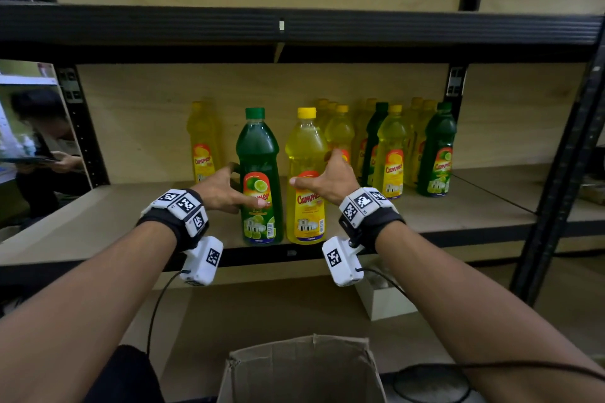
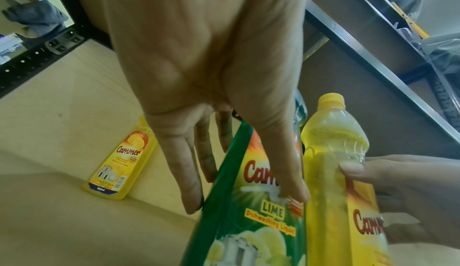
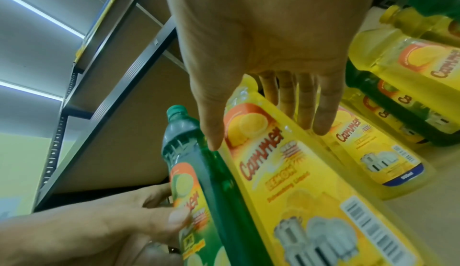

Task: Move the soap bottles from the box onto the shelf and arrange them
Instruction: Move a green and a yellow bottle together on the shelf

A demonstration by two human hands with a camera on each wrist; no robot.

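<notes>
A green lime soap bottle [image 1: 260, 154] and a yellow lemon soap bottle [image 1: 306, 147] stand side by side, upright, at the front edge of the wooden shelf [image 1: 98, 222]. My left hand [image 1: 226, 188] holds the green bottle [image 2: 248, 221], thumb on its label and fingers along its left side. My right hand [image 1: 327, 177] holds the yellow bottle [image 3: 286, 181], thumb at the label's left edge and fingers behind it. The open cardboard box [image 1: 301, 370] sits below, between my forearms; its inside is hidden.
Several yellow and green bottles [image 1: 393, 154] stand in rows at the back right of the shelf. One yellow bottle [image 1: 201, 144] stands alone at the back left. A person [image 1: 42, 141] sits beyond the black left post. A small white box [image 1: 386, 301] lies under the shelf.
</notes>
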